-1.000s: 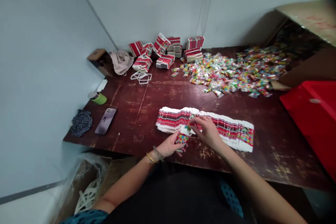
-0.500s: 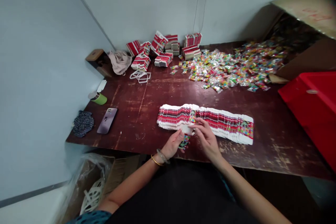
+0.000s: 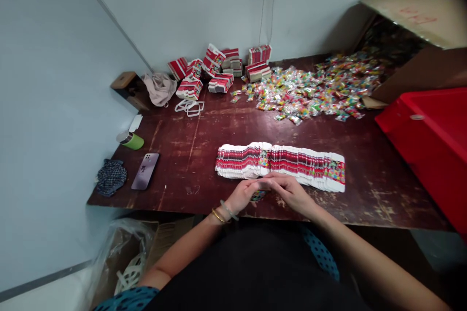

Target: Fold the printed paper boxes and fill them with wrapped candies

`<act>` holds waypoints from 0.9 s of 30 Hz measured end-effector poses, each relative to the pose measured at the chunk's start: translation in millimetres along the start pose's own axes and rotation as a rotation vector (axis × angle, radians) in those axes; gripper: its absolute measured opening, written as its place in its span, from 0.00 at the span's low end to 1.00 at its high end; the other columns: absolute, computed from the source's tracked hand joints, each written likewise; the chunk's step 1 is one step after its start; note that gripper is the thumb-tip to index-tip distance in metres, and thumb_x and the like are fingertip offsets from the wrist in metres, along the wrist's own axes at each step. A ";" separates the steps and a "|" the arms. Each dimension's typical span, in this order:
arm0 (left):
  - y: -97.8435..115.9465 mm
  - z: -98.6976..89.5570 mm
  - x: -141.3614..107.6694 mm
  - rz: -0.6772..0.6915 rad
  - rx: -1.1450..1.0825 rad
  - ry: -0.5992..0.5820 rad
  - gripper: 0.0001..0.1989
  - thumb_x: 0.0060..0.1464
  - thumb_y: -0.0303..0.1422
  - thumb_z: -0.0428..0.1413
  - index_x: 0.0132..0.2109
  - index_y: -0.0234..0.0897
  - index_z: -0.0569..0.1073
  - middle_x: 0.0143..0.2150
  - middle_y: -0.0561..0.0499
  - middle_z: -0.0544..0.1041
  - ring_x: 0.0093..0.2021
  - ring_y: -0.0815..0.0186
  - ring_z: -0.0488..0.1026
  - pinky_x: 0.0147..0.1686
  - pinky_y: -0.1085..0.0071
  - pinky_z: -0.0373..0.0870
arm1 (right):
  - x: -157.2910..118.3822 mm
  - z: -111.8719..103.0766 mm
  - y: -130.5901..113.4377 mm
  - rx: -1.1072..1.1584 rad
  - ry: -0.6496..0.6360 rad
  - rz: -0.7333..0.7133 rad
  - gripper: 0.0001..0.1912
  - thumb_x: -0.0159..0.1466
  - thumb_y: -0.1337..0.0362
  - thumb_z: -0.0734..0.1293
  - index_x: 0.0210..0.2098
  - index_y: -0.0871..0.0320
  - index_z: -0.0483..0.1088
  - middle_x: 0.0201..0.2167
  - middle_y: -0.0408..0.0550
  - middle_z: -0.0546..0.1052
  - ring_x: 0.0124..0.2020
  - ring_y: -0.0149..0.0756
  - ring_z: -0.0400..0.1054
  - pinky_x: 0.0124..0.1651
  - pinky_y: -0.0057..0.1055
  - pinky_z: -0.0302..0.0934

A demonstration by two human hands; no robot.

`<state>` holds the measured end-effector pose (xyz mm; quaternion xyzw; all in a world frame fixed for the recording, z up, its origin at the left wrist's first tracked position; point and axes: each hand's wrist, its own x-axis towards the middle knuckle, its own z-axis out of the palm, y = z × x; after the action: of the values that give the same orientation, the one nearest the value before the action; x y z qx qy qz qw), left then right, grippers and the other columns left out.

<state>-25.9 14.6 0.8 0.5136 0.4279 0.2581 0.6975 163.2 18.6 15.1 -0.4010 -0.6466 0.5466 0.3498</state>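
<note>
My left hand [image 3: 242,195] is closed around a small printed carton [image 3: 258,196], its colourful patterned face showing below the fingers. My right hand [image 3: 288,190] meets it from the other side, fingers pressed together over the carton's upper end. Most of the carton is hidden by the two hands. Just beyond them lie two long rows of overlapping flat cartons, a left row [image 3: 241,161] and a right row [image 3: 306,167], red and white with coloured pictures at the ends.
Wrapped candies [image 3: 299,92] are heaped at the back, beside a tipped cardboard box [image 3: 419,65]. A red bin [image 3: 430,141] stands right. Carton stacks [image 3: 221,82] and white bands [image 3: 188,106] are at back left. A phone [image 3: 145,171] and green-bodied cup [image 3: 130,140] lie left.
My right hand has moved in against my left, its fingers now over the carton's top. The white upper part of the carton is now covered. The view has shifted slightly.
</note>
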 end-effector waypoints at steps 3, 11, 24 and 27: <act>0.9 -2.4 -1.9 -0.013 -0.078 -0.084 0.21 0.59 0.41 0.49 0.51 0.32 0.75 0.40 0.46 0.75 0.39 0.62 0.70 0.31 0.71 0.71 | -2.0 -3.9 2.1 -0.010 0.048 0.017 0.12 0.65 0.55 0.65 0.41 0.50 0.79 0.41 0.49 0.78 0.42 0.42 0.72 0.46 0.37 0.65; -4.3 8.8 -12.6 -0.229 -0.290 -0.177 0.28 0.55 0.45 0.57 0.58 0.35 0.66 0.35 0.48 0.73 0.32 0.66 0.72 0.27 0.73 0.68 | -23.5 21.1 19.7 0.004 0.142 -0.009 0.16 0.64 0.56 0.67 0.50 0.46 0.75 0.48 0.50 0.77 0.48 0.43 0.71 0.51 0.39 0.65; -1.2 25.7 21.8 -0.189 -0.052 -0.291 0.25 0.53 0.43 0.60 0.54 0.35 0.70 0.48 0.42 0.73 0.44 0.63 0.72 0.43 0.66 0.69 | -124.7 -148.3 65.9 -0.751 0.287 0.230 0.26 0.61 0.53 0.67 0.57 0.55 0.69 0.62 0.57 0.65 0.63 0.54 0.58 0.63 0.53 0.53; -2.1 29.1 21.8 -0.199 -0.042 -0.342 0.26 0.52 0.44 0.61 0.54 0.35 0.71 0.48 0.43 0.73 0.43 0.64 0.72 0.43 0.67 0.69 | -99.5 -164.6 94.8 -0.864 0.190 0.220 0.25 0.62 0.58 0.66 0.58 0.57 0.68 0.61 0.58 0.67 0.63 0.53 0.58 0.61 0.53 0.55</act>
<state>9.9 16.9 -5.3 0.4905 0.3462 0.1059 0.7927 365.8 6.8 -53.9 -0.6251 -0.7338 0.2212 0.1479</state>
